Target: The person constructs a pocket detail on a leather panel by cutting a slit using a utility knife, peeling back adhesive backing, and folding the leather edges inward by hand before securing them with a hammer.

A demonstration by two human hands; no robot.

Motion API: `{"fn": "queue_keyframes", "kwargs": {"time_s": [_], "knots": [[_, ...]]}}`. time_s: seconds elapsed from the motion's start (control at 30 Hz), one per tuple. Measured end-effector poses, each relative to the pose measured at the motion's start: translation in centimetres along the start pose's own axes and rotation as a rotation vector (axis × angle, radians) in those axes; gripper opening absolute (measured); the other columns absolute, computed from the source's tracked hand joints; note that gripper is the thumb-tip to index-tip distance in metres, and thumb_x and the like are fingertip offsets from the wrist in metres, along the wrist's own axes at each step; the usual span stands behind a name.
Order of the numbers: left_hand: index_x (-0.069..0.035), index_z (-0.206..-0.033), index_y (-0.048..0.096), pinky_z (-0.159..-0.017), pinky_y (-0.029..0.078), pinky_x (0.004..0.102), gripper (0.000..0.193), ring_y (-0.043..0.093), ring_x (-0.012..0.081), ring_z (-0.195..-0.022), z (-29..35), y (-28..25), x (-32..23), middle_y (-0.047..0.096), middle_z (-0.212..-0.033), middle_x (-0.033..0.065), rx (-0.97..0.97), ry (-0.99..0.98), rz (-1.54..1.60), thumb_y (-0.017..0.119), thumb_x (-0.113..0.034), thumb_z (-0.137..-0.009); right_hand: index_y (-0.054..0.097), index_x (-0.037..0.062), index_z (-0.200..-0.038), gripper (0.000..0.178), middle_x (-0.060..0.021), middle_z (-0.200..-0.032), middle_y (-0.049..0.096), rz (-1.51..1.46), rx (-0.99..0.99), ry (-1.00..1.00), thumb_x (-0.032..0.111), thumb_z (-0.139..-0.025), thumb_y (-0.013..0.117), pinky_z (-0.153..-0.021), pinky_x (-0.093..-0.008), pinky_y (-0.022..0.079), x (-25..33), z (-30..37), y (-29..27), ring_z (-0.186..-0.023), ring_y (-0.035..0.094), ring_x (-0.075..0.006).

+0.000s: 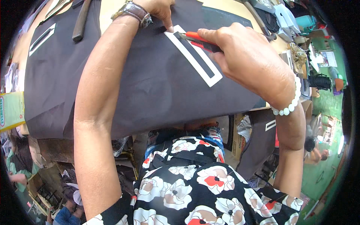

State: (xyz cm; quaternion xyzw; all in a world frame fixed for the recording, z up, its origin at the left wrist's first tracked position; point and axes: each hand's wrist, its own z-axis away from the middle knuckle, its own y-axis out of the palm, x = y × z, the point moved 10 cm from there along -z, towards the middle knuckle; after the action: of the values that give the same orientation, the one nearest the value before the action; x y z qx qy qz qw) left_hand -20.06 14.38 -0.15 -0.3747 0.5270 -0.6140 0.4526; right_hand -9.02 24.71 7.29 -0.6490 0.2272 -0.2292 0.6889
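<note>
A dark brown sheet of material [142, 101] is spread over the table, with a white rectangular frame [215, 80] lying slantwise on it. My right hand [251, 56] is closed around a red and black utility knife [202, 42]. Its tip reaches into the frame's long slot, near the far end. With one fingertip my left hand [159, 10] presses on that same far end of the frame. This hand holds nothing that I can see, and the top edge of the picture cuts off part of it.
Another white frame [42, 39] lies on the sheet at far left, near a wooden tool handle [81, 22]. A hammer [262, 22] rests at the back right. A yellow box [11, 110] stands at the left edge. A person [18, 168] is at lower left.
</note>
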Motion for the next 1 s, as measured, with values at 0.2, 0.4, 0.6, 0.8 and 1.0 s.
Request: {"fn": "queue_keyframes", "kwargs": {"time_s": [0.2, 0.4, 0.6, 0.8, 1.0], "knots": [[-0.002, -0.122, 0.055, -0.09, 0.047, 0.0378, 0.088, 0.057, 0.0319, -0.107, -0.4, 0.4, 0.2, 0.059, -0.117, 0.0196, 0.147, -0.077, 0.047, 0.083, -0.049, -0.053, 0.061, 0.01, -0.119, 0.04, -0.0198, -0.075, 0.064, 0.0, -0.046, 0.0, 0.009, -0.079, 0.061, -0.067, -0.0403, 0.05, -0.2, 2.3, 0.2, -0.071, 0.063, -0.0349], [-0.001, -0.125, 0.052, -0.092, 0.046, 0.0377, 0.09, 0.055, 0.0317, -0.111, -0.3, 0.2, -0.2, 0.057, -0.121, 0.0204, 0.118, -0.042, 0.073, 0.084, -0.047, -0.054, 0.054, 0.0112, -0.127, 0.05, -0.0186, -0.074, 0.062, -0.043, 0.02, 0.109, 0.005, -0.078, 0.061, -0.066, -0.0429, 0.047, -0.5, 5.7, 1.0, -0.07, 0.06, -0.0343], [-0.001, -0.127, 0.05, -0.094, 0.045, 0.0376, 0.09, 0.055, 0.0312, -0.112, -0.8, 0.8, 0.0, 0.057, -0.121, 0.02, 0.127, -0.08, -0.006, 0.083, -0.046, -0.056, 0.047, 0.0153, -0.134, 0.06, -0.0118, -0.072, 0.056, -0.028, 0.093, 0.193, 0.005, -0.077, 0.063, -0.061, -0.0416, 0.046, -0.8, 9.6, 2.0, -0.066, 0.057, -0.031], [-0.002, -0.132, 0.044, -0.097, 0.042, 0.0371, 0.095, 0.048, 0.0357, -0.118, 0.4, 0.4, 0.4, 0.047, -0.133, 0.021, 0.075, -0.128, 0.088, 0.082, -0.047, -0.058, 0.046, 0.0161, -0.136, 0.063, -0.0096, -0.068, 0.051, -0.029, 0.095, 0.254, 0.006, -0.077, 0.065, -0.053, -0.0398, 0.045, -1.0, 12.3, 2.8, -0.057, 0.054, -0.029], [0.002, -0.117, 0.058, -0.09, 0.044, 0.0408, 0.078, 0.055, 0.0352, -0.108, 10.2, -1.6, 5.4, 0.055, -0.121, 0.0231, -0.533, -0.333, -0.001, 0.07, -0.059, -0.07, 0.051, 0.0098, -0.13, 0.054, -0.0095, -0.071, 0.06, -0.402, -0.021, 0.201, 0.01, -0.078, 0.067, -0.055, -0.0344, 0.047, -4.2, 12.4, 3.7, -0.059, 0.059, -0.0207]]}}
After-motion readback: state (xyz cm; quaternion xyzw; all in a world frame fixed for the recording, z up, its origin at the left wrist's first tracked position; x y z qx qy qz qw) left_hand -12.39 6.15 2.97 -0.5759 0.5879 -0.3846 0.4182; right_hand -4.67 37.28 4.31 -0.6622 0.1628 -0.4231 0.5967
